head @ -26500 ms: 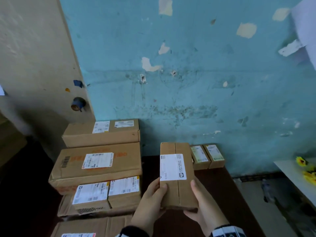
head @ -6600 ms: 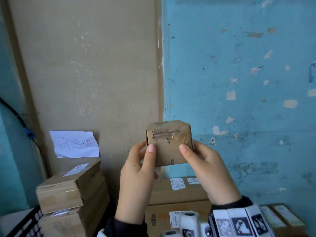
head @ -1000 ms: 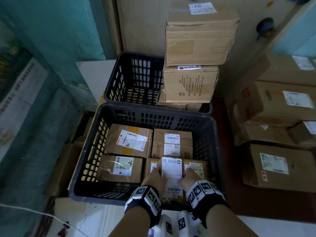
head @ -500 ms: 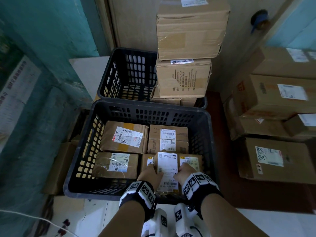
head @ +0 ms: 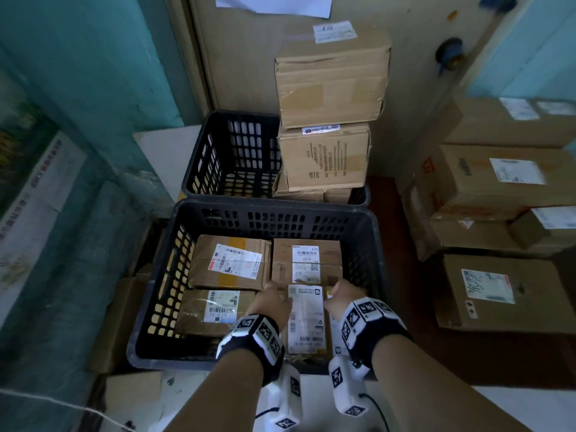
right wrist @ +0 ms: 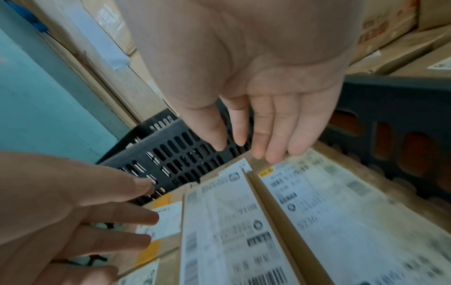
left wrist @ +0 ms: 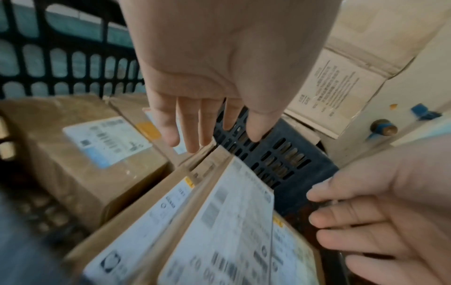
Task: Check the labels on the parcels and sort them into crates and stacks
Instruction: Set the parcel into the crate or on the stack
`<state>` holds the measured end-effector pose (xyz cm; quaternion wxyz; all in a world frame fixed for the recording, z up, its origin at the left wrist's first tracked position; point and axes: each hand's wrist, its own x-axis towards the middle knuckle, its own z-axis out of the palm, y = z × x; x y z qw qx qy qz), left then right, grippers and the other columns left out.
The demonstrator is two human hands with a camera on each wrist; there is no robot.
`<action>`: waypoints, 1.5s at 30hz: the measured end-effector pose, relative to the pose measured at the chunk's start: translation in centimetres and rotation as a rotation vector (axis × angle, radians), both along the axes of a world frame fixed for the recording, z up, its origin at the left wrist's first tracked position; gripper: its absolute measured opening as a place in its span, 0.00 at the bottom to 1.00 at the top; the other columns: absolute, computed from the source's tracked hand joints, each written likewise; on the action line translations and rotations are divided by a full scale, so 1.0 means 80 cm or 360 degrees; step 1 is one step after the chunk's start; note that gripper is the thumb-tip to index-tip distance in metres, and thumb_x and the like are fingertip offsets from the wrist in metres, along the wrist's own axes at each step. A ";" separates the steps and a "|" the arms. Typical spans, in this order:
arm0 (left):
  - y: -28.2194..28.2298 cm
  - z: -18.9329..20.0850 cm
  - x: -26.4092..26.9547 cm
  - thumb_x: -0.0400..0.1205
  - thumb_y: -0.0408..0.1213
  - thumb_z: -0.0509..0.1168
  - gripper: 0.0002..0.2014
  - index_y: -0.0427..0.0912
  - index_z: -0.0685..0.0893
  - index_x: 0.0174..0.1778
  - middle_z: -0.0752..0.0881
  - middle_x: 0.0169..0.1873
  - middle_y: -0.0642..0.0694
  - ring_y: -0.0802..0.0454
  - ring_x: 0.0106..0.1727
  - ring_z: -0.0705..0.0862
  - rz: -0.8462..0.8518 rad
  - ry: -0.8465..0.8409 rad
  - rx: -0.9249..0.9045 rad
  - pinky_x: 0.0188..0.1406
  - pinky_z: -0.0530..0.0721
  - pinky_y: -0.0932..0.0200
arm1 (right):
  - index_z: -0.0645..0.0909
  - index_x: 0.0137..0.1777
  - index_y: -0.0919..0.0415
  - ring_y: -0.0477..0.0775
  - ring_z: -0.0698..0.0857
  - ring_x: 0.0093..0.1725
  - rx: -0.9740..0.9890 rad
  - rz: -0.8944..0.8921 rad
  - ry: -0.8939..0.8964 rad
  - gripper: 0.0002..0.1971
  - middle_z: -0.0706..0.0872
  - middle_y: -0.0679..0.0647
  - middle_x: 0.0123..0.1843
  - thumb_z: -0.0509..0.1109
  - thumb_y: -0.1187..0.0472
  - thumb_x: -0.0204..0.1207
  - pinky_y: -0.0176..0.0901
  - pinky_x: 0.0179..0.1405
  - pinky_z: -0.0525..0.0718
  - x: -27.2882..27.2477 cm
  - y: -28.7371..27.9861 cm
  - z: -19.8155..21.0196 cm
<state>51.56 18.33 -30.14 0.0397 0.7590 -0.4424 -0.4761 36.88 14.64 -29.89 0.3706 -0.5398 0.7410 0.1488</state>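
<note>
Narrow parcel [head: 307, 319], label up, in near crate [head: 274, 213] | left hand [head: 271, 304] fingers straight beside it | right hand [head: 341, 299] likewise, spread.

Left hand [head: 271, 304] and right hand [head: 340, 297] lowered side by side, fingers seemingly relaxed

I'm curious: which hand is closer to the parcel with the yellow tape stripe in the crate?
The left hand. It sits right beside the yellow-taped parcel, while the right hand lies farther right, beyond the long-labelled parcel.
</note>
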 end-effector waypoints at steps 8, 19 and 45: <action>-0.022 0.094 -0.023 0.87 0.35 0.56 0.24 0.36 0.64 0.80 0.80 0.69 0.35 0.39 0.66 0.82 -0.0047 -0.0077 -0.0251 0.61 0.83 0.49 | 0.77 0.61 0.61 0.57 0.83 0.56 -0.0260 0.0004 -0.0230 0.11 0.84 0.56 0.57 0.65 0.60 0.82 0.40 0.49 0.76 -0.011 -0.013 0.096; -0.061 0.296 -0.173 0.86 0.33 0.57 0.22 0.39 0.68 0.77 0.80 0.68 0.36 0.39 0.66 0.81 -0.0391 -0.0377 -0.0844 0.62 0.80 0.52 | 0.77 0.64 0.60 0.60 0.83 0.61 -0.0916 0.0111 -0.0119 0.12 0.83 0.58 0.63 0.63 0.59 0.84 0.44 0.56 0.79 -0.210 -0.023 0.310; -0.037 0.318 -0.631 0.86 0.33 0.55 0.26 0.44 0.61 0.83 0.78 0.71 0.39 0.41 0.66 0.81 -0.0886 -0.0336 -0.0953 0.55 0.79 0.55 | 0.75 0.69 0.62 0.59 0.81 0.65 -0.0977 -0.0155 0.0117 0.15 0.82 0.60 0.67 0.62 0.61 0.85 0.44 0.59 0.79 -0.680 0.072 0.328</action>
